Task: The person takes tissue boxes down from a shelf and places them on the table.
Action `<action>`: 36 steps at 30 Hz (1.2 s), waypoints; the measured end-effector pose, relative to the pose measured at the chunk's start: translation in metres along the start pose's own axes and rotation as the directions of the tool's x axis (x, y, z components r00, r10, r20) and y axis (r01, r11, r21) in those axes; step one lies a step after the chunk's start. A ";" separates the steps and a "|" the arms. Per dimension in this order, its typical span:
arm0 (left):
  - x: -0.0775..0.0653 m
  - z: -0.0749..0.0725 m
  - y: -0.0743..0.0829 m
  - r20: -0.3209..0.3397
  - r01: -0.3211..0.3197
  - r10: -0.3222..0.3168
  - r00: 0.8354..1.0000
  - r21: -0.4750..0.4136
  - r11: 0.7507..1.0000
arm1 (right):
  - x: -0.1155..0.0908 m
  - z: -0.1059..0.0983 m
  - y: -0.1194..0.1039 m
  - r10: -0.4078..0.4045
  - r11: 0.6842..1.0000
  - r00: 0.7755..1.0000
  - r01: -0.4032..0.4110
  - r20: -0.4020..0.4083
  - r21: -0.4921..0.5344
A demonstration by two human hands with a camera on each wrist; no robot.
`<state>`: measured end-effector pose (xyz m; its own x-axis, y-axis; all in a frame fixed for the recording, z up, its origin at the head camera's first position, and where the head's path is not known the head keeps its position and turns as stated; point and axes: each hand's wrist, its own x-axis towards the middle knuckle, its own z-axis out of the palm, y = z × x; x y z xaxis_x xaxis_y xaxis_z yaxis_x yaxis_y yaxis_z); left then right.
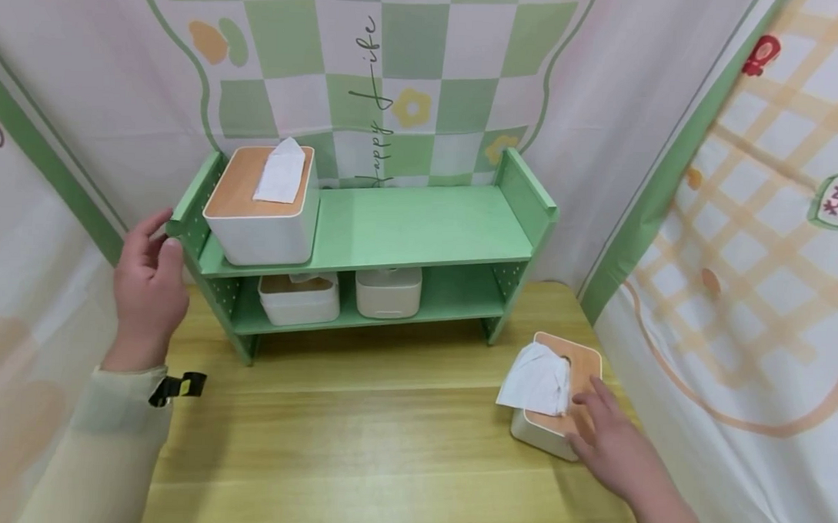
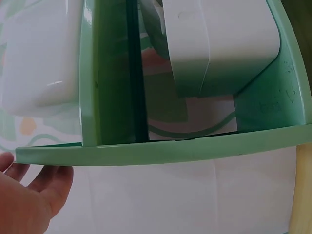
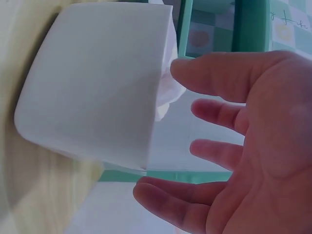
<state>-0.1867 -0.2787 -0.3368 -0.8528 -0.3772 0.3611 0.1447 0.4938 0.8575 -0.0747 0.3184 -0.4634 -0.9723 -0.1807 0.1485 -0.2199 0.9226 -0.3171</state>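
Observation:
My left hand (image 1: 151,283) is at the upper left end of a green two-tier shelf (image 1: 420,223). In the left wrist view its fingertips (image 2: 62,178) touch the edge of the side panel. Over a white tissue box (image 1: 543,443) with a wood-look lid, on the table at the right, hovers my right hand (image 1: 616,453). The right wrist view has its fingers spread beside that tissue box (image 3: 92,83), with nothing held. A white tissue (image 1: 536,377) hangs out of the lid toward the left.
A larger tissue box (image 1: 267,241) stands at the left of the upper tier. Two smaller boxes, one wood-topped (image 1: 299,307) and one white (image 1: 388,295), are on the lower tier. Patterned curtains (image 1: 736,303) enclose the wooden table (image 1: 357,452).

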 end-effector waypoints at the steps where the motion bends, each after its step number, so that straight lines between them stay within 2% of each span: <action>1: 0.002 0.000 -0.001 0.006 -0.002 0.002 1.000 0.010 1.000 | 0.001 -0.001 -0.001 -0.001 1.000 1.000 0.002 -0.007 0.001; 5: 0.010 0.000 -0.001 0.040 -0.009 0.009 0.999 0.013 1.000 | 0.002 -0.004 -0.003 0.016 1.000 1.000 -0.016 0.002 0.006; 12: 0.021 0.004 -0.006 0.092 0.024 -0.025 0.995 0.009 1.000 | 0.006 -0.009 -0.007 0.016 1.000 1.000 -0.016 0.002 0.006; 17: 0.025 0.004 -0.007 0.151 0.080 -0.085 0.985 0.041 0.996 | 0.012 -0.013 -0.018 0.009 1.000 1.000 -0.009 -0.008 0.007; 21: 0.026 0.000 -0.004 0.191 0.088 -0.096 0.977 0.052 0.995 | 0.021 -0.016 -0.027 -0.019 1.000 0.999 0.019 -0.034 0.015; 26: 0.026 -0.003 -0.007 0.188 0.067 -0.072 0.979 0.035 0.997 | 0.035 -0.018 -0.040 -0.079 0.997 0.993 0.079 -0.092 -0.002; 33: 0.026 0.000 -0.010 0.174 0.064 -0.067 0.983 0.022 0.998 | 0.048 -0.019 -0.056 -0.084 0.996 0.993 0.085 -0.082 0.014; 36: 0.026 0.001 -0.009 0.165 0.065 -0.069 0.984 0.027 0.998 | 0.053 -0.020 -0.062 -0.110 0.994 0.988 0.112 -0.112 0.012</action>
<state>-0.2106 -0.2923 -0.3354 -0.9319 -0.2755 0.2359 0.0753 0.4892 0.8689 -0.1107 0.2584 -0.4169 -0.9271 -0.2416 0.2866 -0.3282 0.8925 -0.3094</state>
